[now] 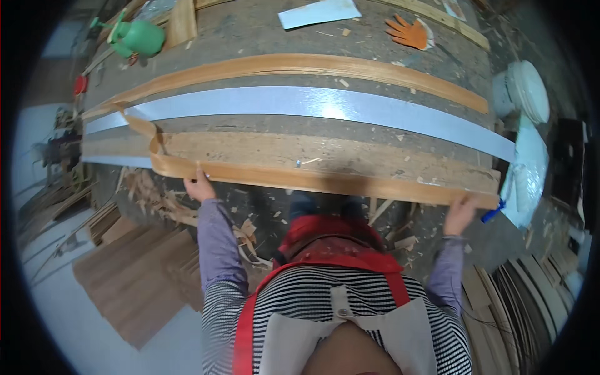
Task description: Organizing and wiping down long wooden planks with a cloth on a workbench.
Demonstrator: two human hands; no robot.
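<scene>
A thin tan wood veneer strip runs along the table's near edge, in front of a flat wooden board. Its left part bends back and twists up over the board. With thumb and fingers, my left hand pinches the strip just right of that bend. At the strip's right end, my right hand grips its lower edge, the fingers partly hidden. Just beyond that end is a blue object, its kind unclear. Behind the board lies a long shiny pale strip, and farther back a stack of veneer strips.
A green spray bottle, an orange-and-white glove and a pale sheet lie toward the back. White buckets and clear plastic wrap are at the right. Wood panels and shavings cover floor at left.
</scene>
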